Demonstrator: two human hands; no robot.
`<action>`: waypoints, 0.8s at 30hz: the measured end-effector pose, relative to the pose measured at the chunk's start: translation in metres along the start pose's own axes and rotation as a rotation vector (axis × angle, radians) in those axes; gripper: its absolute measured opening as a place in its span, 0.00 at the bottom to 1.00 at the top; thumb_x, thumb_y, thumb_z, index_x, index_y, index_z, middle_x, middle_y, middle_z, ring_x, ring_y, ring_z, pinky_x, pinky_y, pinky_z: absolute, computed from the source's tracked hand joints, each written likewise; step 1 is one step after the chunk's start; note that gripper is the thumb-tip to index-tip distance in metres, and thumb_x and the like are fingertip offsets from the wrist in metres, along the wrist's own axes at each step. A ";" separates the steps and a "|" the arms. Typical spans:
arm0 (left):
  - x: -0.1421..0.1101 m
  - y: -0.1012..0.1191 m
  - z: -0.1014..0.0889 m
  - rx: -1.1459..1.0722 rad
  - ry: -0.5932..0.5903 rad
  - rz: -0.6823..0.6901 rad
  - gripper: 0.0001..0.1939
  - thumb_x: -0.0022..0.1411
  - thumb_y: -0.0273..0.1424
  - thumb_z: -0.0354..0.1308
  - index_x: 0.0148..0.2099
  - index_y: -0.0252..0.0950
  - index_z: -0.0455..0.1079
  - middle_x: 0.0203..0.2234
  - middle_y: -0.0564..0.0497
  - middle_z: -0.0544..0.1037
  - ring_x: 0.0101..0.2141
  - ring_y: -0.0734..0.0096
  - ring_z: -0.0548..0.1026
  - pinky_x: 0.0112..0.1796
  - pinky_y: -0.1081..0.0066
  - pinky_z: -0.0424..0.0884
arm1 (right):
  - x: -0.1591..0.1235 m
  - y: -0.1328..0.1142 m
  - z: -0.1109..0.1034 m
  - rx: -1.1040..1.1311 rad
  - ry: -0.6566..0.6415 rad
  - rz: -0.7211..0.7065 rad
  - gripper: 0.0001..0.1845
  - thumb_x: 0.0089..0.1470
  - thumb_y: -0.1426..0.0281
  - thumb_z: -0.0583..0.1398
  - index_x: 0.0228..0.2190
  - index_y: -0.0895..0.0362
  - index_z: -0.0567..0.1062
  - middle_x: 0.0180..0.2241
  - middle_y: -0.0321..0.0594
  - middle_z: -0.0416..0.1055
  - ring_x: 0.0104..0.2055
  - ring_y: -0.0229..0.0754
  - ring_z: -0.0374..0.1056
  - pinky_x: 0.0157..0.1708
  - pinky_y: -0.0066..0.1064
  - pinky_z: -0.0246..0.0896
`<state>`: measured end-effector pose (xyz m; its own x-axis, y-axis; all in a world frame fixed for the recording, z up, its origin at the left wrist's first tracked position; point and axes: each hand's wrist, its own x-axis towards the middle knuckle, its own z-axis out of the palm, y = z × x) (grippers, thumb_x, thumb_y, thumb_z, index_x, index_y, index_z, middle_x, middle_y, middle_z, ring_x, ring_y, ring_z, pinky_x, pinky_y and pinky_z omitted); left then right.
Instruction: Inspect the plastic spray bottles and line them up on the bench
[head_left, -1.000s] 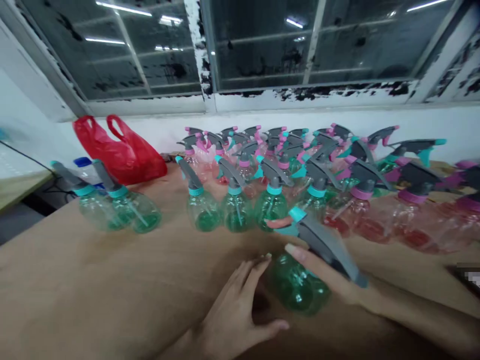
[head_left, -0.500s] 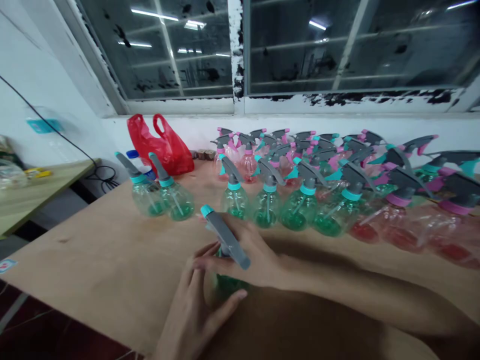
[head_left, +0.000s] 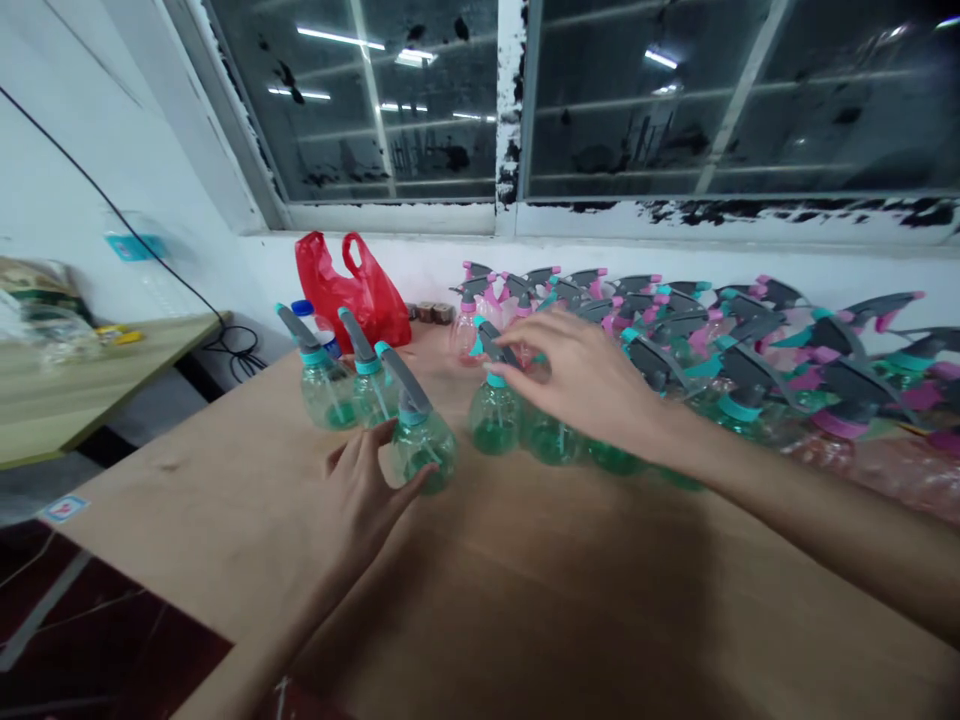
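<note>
My left hand point(head_left: 364, 485) cups a clear green-tinted spray bottle point(head_left: 420, 450) with a grey trigger head and teal collar, its fingers and thumb against the lower body. Two matching bottles point(head_left: 324, 395) stand just behind it. My right hand point(head_left: 581, 375) reaches out, open, over a row of green bottles. Its fingertips are at the grey head of the nearest bottle point(head_left: 493, 420), and I cannot tell whether they touch it. The hand and forearm hide most of the green bottles point(head_left: 553, 442) behind them. Both hands are above the bare wooden tabletop point(head_left: 525, 590).
Several pink-tinted spray bottles point(head_left: 817, 455) crowd the far right against the white wall point(head_left: 600, 262). A red plastic bag point(head_left: 352, 290) lies behind the bottles, below a stained window point(head_left: 375, 110). A lower side table point(head_left: 97, 385) and a black cable point(head_left: 240, 350) are at left.
The bottle held between both hands has moved left and now stands by the two left bottles in my left hand. My right hand has let go and moved forward. The view has turned left.
</note>
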<state>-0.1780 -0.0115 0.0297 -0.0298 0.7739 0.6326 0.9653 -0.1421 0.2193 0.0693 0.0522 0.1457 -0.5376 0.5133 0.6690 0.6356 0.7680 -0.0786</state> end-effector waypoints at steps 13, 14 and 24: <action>0.048 0.008 0.005 0.299 -0.062 0.067 0.25 0.55 0.42 0.62 0.52 0.36 0.68 0.42 0.42 0.73 0.44 0.47 0.67 0.42 0.56 0.59 | 0.042 0.016 0.042 -0.417 -0.145 0.117 0.20 0.55 0.62 0.54 0.38 0.67 0.74 0.23 0.47 0.75 0.31 0.54 0.72 0.53 0.54 0.43; 0.050 0.008 0.006 0.302 -0.065 0.074 0.25 0.56 0.42 0.62 0.52 0.36 0.68 0.42 0.41 0.73 0.44 0.46 0.67 0.42 0.56 0.59 | 0.043 0.016 0.042 -0.410 -0.152 0.105 0.18 0.55 0.64 0.54 0.38 0.66 0.74 0.23 0.46 0.75 0.31 0.53 0.72 0.53 0.54 0.43; 0.059 0.012 0.015 0.270 -0.074 0.071 0.28 0.58 0.44 0.58 0.56 0.35 0.64 0.41 0.39 0.70 0.44 0.43 0.66 0.41 0.52 0.61 | 0.041 0.014 0.038 -0.357 -0.149 -0.030 0.18 0.57 0.68 0.52 0.43 0.65 0.74 0.25 0.45 0.75 0.28 0.50 0.71 0.52 0.56 0.43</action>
<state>-0.1648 0.0418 0.0588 0.0499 0.8121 0.5814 0.9987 -0.0359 -0.0356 0.0349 0.0984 0.1441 -0.6165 0.5631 0.5504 0.7575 0.6149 0.2194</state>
